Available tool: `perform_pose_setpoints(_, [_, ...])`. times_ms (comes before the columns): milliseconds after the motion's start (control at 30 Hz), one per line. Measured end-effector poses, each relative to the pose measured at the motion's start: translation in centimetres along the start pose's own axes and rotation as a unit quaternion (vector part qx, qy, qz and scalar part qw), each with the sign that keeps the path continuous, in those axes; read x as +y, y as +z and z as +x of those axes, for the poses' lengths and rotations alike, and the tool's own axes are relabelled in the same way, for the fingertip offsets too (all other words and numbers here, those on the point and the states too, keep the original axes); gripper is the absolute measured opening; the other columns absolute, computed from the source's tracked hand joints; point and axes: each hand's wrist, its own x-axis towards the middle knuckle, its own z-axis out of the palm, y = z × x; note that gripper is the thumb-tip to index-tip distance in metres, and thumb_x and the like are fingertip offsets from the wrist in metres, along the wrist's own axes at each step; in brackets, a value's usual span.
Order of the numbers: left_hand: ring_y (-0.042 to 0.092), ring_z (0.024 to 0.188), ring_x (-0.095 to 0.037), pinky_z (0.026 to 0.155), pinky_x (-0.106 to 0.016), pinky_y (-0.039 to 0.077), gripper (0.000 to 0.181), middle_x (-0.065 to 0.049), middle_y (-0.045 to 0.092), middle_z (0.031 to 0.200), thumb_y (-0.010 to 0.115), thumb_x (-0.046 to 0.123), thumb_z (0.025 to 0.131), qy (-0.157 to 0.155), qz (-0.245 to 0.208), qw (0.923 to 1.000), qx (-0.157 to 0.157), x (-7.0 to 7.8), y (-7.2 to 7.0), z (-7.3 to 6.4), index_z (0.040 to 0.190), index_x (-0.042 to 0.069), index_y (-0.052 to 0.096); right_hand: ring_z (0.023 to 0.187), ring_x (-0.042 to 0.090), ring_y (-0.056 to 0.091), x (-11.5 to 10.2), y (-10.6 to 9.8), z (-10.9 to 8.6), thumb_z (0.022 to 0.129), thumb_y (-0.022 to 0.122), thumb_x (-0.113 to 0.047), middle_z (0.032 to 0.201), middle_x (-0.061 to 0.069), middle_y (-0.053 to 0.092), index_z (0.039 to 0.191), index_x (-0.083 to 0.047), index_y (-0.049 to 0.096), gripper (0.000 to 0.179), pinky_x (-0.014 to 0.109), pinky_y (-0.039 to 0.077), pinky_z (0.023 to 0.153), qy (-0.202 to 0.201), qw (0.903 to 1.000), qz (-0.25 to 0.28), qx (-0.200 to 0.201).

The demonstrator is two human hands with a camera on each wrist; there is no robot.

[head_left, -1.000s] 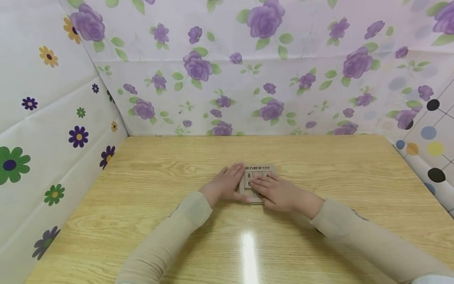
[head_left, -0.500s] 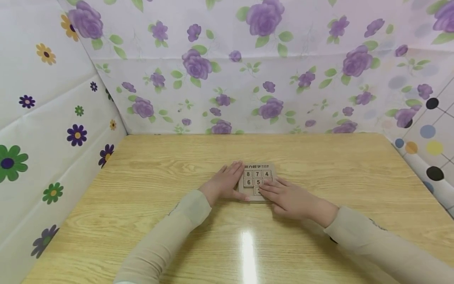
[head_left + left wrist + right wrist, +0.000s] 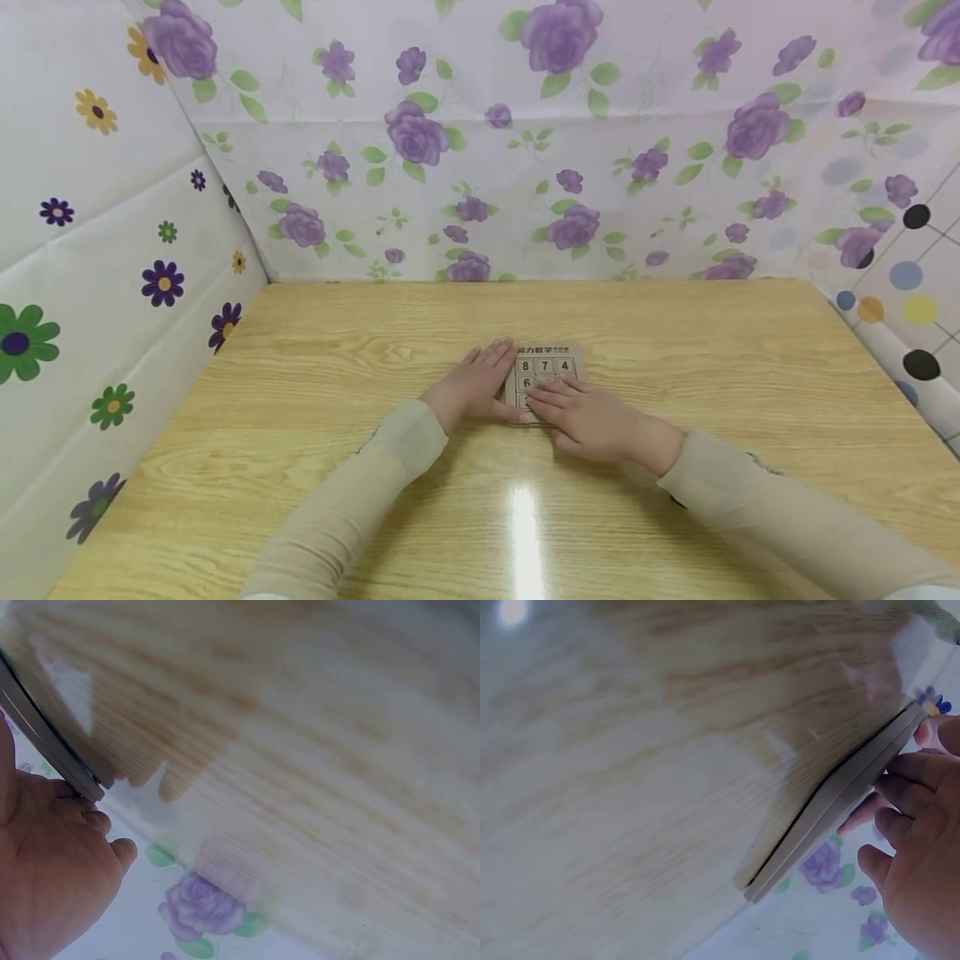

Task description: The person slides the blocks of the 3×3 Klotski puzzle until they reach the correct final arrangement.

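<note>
A square number sliding puzzle (image 3: 545,351) lies flat on the table in the head view. Its top row reads 8, 7, 4, with a 6 below the 8. My left hand (image 3: 476,385) steadies the puzzle's left side, thumb along the front corner and fingers stretched toward the back corner. The right hand (image 3: 596,419) reaches over from the right, its straight fingers resting on the lower number tiles and hiding several of them. In the left wrist view the left hand (image 3: 60,862) meets the puzzle edge (image 3: 45,735). The right wrist view shows the right hand (image 3: 922,832) beside the puzzle's side (image 3: 832,806).
The wood-grain table (image 3: 360,342) spreads around the puzzle, with a bright light reflection (image 3: 527,533) near the front. Behind it hangs a purple-flowered cloth (image 3: 420,208). A daisy-patterned cloth (image 3: 90,292) stands at the left, a dotted one (image 3: 921,310) at the right.
The right hand drew back to the right, uncovering a tile in the middle of the bottom row, then moved left again. A tile now shows at the bottom left. The left hand stayed put.
</note>
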Motion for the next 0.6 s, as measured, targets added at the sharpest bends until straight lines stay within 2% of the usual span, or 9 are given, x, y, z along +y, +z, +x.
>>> perform_pose_setpoints(200, [-0.003, 0.148, -0.020, 0.121, -0.040, 0.002, 0.113, -0.006, -0.003, 0.161, 0.058, 0.071, 0.077, 0.000, 0.000, 1.0000, -0.001, 0.0, 0.1, 0.2, 0.154, 0.008, 0.002, 0.141, 0.032, 0.030, 0.4, 0.4, -0.5, 0.096, 0.044, -0.024, 0.150, 0.014, 0.037, 0.143, 0.001, 0.040, 0.053, 0.049, 0.025, 0.116, 0.007, 0.9997, 0.023, -0.004])
perform_pose_setpoints(400, [-0.002, 0.148, -0.020, 0.121, -0.040, 0.003, 0.114, -0.007, -0.002, 0.161, 0.059, 0.071, 0.076, 0.007, 0.003, 1.0000, 0.002, 0.0, 0.3, 0.3, 0.154, 0.008, 0.003, 0.140, 0.035, 0.030, 1.1, 0.1, -2.3, 0.095, 0.047, -0.022, 0.149, 0.016, 0.038, 0.141, 0.002, 0.042, 0.052, 0.052, 0.023, 0.116, 0.032, 0.9979, 0.056, -0.001])
perform_pose_setpoints(600, [-0.001, 0.148, -0.021, 0.121, -0.041, 0.004, 0.114, -0.008, -0.001, 0.161, 0.059, 0.070, 0.076, 0.006, 0.002, 0.9999, 0.009, -0.2, 0.2, 0.2, 0.154, 0.007, 0.004, 0.140, 0.036, 0.030, 1.9, -0.2, -3.7, 0.095, 0.047, -0.020, 0.148, 0.016, 0.039, 0.140, 0.002, 0.043, 0.051, 0.053, 0.023, 0.115, 0.055, 0.9971, 0.052, -0.010])
